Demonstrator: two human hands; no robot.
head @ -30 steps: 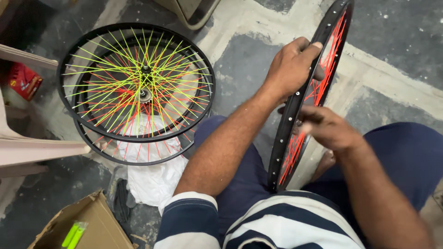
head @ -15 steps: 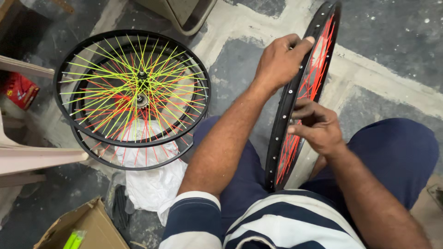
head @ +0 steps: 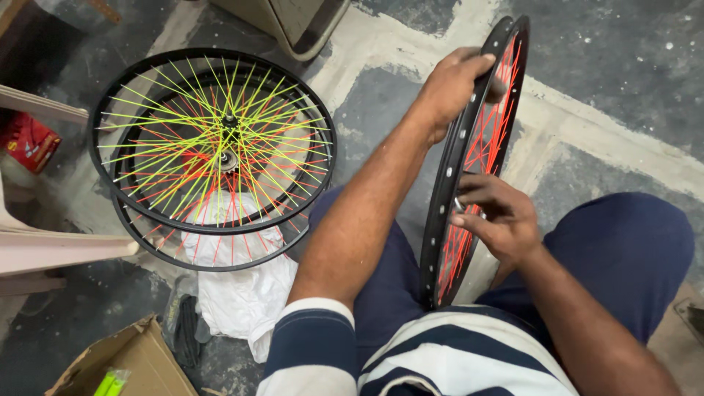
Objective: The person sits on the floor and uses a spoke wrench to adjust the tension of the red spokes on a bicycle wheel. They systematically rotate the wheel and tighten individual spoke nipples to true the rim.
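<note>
A black bicycle wheel rim [head: 446, 192] with red spokes stands upright on edge between my knees. My left hand [head: 455, 84] grips the top of that rim. Lower down, my right hand [head: 497, 218] reaches inside the rim, its fingers pinched on a small metal spoke end at the rim wall. On the floor to the left lie stacked finished wheels [head: 213, 147] with yellow-green and red spokes.
A white cloth [head: 246, 293] lies under the stacked wheels. An open cardboard box [head: 128, 363] with green sticks sits at the lower left. A red packet [head: 28, 141] and pale boards are at the far left, a metal cabinet base [head: 297, 22] at the top.
The view has shifted slightly; my right hand has slid a little lower along the rim's inside. My left hand keeps its grip at the top.
</note>
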